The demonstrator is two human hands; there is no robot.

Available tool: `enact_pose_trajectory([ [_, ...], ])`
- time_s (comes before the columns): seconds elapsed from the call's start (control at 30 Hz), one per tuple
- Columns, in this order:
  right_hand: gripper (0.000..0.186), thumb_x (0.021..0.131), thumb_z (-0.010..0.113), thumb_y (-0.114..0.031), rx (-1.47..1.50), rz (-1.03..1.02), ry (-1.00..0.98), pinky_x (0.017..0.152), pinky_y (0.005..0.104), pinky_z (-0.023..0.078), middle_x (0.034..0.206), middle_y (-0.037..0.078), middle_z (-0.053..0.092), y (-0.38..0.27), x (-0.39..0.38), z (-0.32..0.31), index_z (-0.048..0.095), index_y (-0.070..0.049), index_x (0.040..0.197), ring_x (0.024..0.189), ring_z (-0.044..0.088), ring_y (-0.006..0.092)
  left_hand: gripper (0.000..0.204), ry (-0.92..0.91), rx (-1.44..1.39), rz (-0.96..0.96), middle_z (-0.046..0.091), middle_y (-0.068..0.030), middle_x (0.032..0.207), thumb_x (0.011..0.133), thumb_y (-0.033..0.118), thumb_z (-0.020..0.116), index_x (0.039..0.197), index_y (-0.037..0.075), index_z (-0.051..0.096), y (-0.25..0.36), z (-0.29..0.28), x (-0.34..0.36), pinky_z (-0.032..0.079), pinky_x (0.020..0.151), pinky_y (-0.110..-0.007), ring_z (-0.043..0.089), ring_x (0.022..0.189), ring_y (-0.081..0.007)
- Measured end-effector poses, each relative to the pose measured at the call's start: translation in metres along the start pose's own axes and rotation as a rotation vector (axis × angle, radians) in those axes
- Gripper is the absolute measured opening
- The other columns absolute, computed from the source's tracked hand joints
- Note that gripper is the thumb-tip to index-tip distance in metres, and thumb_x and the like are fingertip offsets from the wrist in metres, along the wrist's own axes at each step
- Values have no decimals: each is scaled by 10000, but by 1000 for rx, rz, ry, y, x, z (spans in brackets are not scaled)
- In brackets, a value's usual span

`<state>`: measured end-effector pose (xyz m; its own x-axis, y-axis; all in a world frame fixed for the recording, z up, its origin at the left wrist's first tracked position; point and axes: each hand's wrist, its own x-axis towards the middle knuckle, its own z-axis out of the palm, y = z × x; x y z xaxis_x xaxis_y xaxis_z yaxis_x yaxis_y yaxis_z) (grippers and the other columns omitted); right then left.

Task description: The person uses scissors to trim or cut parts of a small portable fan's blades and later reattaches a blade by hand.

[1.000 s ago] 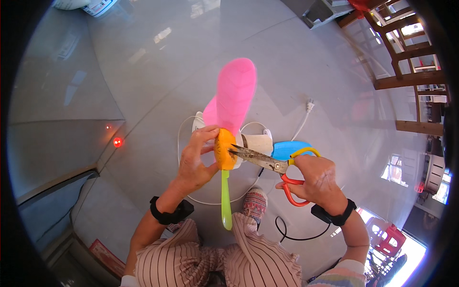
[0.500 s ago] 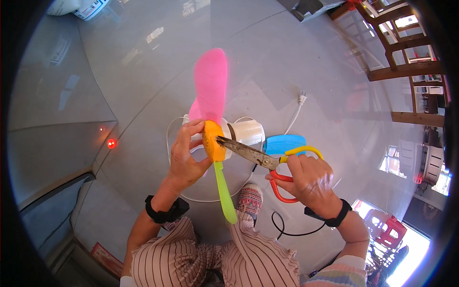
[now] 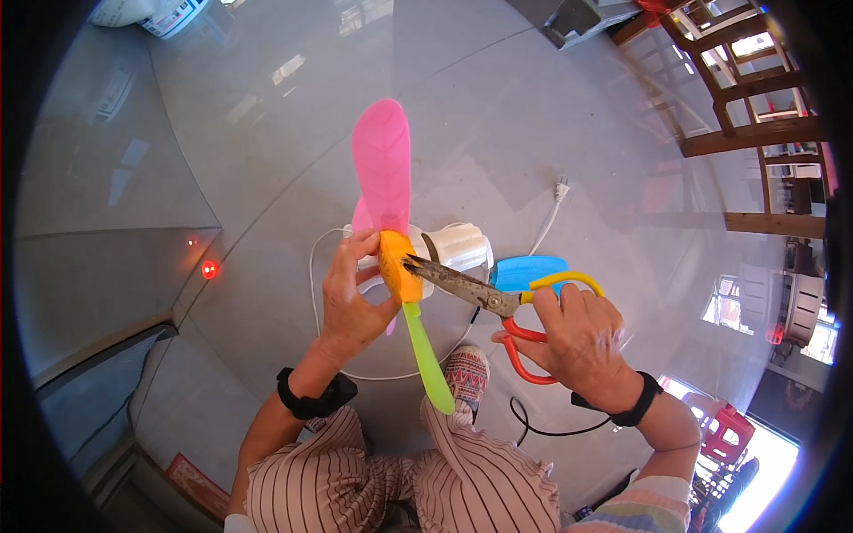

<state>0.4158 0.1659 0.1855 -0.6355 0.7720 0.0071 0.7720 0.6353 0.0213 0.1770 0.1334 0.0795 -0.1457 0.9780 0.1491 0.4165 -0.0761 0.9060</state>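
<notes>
My left hand (image 3: pixel 355 302) grips the orange hub (image 3: pixel 400 266) of a fan, fingers and thumb around its left side. From it extend a pink blade (image 3: pixel 382 151) upward and a green blade (image 3: pixel 426 355) downward. My right hand (image 3: pixel 577 346) holds worn scissors (image 3: pixel 466 284) by their yellow and red handles, the blade tips against the hub's face, slightly parted. Behind the hub is the white fan body (image 3: pixel 458 244), partly hidden, with a white cord. A blue blade (image 3: pixel 524 269) is just right of it, behind the scissors; whether it joins the hub I cannot tell.
A white plug (image 3: pixel 561 188) and black cable (image 3: pixel 564 433) lie on the grey floor (image 3: pixel 249 160). My patterned shoe (image 3: pixel 466 373) is below. A red light (image 3: pixel 210 268) glows at left, containers (image 3: pixel 178 13) stand upper left, wooden framework (image 3: pixel 746 133) and a red plastic object (image 3: pixel 720 426) at right.
Since a second ago the hub, both hands and the scissors have shifted left, and the green blade's lower end has swung right. The scissor tips stay on the hub.
</notes>
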Motion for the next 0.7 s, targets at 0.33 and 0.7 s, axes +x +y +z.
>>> enact_pose_trajectory([
  [0.33, 457, 680, 697, -519, -28, -56, 29, 454, 270, 312, 612, 0, 394, 5, 1, 5, 495, -112, 734, 532, 431, 119, 629, 30, -3, 41, 480, -167, 1171, 611, 22, 801, 1130, 0, 446, 6, 2, 1, 571, 751, -317, 573, 983, -237],
  [0.7, 484, 751, 608, -562, -10, -284, -9, 394, 276, 347, 548, 17, 423, 34, 18, 7, 488, -95, 702, 443, 458, 134, 614, -40, -47, -17, 466, -143, 1206, 645, 58, 798, 1159, 33, 462, 1, 0, -1, 551, 806, -342, 522, 1104, -249],
])
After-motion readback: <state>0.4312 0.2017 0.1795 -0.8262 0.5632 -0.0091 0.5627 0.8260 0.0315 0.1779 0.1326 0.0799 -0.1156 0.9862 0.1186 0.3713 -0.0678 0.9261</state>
